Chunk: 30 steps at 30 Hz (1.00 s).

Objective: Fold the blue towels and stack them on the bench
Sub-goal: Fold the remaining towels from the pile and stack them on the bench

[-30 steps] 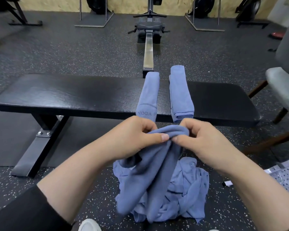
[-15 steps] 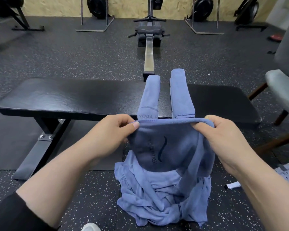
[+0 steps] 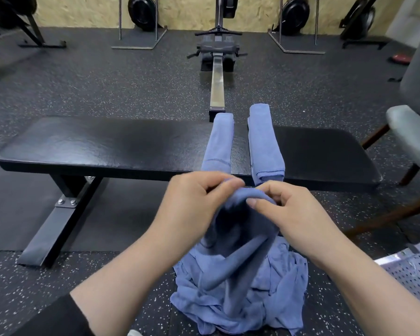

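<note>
Blue cloth towel point(image 3: 245, 229), bunched, pinched at its top edge by left hand point(image 3: 197, 200) and right hand point(image 3: 286, 212). Below, crumpled blue pile point(image 3: 240, 299) on floor, unfolded. Beyond, two folded blue towels point(image 3: 264, 141) side by side on black padded worktop point(image 3: 107, 144), unstacked. Pile count unclear; fingertips blurred.

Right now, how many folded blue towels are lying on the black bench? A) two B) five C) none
A: two folded towels, a left one and a right one, lie side by side across the bench, while both hands pinch another towel above the heap on the floor.
</note>
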Each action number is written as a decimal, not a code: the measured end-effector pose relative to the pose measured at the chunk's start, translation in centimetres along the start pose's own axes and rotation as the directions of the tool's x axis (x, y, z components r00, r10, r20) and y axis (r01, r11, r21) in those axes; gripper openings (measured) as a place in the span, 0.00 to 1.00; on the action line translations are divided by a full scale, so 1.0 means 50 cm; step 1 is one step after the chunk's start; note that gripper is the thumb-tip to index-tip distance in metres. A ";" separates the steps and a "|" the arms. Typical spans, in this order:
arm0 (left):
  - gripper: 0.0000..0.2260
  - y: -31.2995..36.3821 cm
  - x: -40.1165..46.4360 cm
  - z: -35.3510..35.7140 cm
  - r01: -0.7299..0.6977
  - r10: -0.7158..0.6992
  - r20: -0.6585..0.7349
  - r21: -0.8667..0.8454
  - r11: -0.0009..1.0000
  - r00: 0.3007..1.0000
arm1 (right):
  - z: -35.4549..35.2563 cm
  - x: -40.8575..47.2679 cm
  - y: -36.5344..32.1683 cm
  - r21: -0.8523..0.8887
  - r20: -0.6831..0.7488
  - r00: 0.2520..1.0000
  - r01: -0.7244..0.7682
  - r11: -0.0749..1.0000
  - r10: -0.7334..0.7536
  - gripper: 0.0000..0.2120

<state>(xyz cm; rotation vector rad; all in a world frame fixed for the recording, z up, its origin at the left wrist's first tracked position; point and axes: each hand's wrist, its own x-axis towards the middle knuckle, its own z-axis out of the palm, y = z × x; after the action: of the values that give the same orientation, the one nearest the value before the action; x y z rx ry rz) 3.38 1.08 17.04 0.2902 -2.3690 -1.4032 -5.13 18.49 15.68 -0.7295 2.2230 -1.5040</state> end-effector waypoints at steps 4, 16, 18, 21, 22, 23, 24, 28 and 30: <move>0.11 0.006 -0.007 0.026 -0.044 0.034 0.067 0.144 0.989 0.997 | 0.008 0.001 -0.003 -0.044 0.000 0.999 0.040 0.998 -0.040 0.05; 0.18 -0.008 0.016 -0.010 -0.039 -0.072 0.184 0.536 0.843 0.980 | -0.023 0.000 0.001 -0.108 0.109 0.992 -0.046 0.993 0.058 0.13; 0.18 -0.014 0.021 -0.026 0.017 -0.086 0.106 0.532 0.847 0.991 | -0.034 0.002 0.004 -0.153 0.132 0.989 -0.043 0.987 0.064 0.13; 0.17 -0.027 0.025 -0.047 0.101 -0.096 -0.035 0.496 0.862 0.995 | -0.040 0.001 0.012 -0.152 0.178 0.982 -0.037 0.988 0.064 0.09; 0.16 -0.030 0.025 -0.052 0.122 -0.102 -0.068 0.482 0.868 0.992 | -0.039 0.000 0.014 -0.146 0.180 0.981 -0.041 0.988 0.067 0.08; 0.16 -0.033 0.025 -0.056 0.138 -0.110 -0.087 0.476 0.869 0.990 | -0.037 0.000 0.017 -0.147 0.170 0.983 -0.039 0.988 0.065 0.07; 0.16 -0.034 0.025 -0.058 0.146 -0.114 -0.097 0.479 0.866 0.989 | -0.034 0.000 0.019 -0.150 0.144 0.988 -0.035 0.988 0.057 0.06; 0.12 -0.030 0.017 -0.048 0.114 -0.086 -0.081 0.453 0.884 0.993 | -0.021 0.000 0.015 -0.108 0.025 1.000 -0.007 0.994 0.009 0.06; 0.11 -0.016 0.010 -0.034 0.053 -0.058 0.002 0.375 0.926 0.998 | -0.015 -0.001 0.010 -0.115 0.006 1.000 0.021 0.993 -0.020 0.06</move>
<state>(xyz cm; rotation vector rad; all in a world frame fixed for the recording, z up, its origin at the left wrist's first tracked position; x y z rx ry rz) 3.61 -0.84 17.16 0.4533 -2.6490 -0.9637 -5.62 19.24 15.48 -0.7916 2.3211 -1.3915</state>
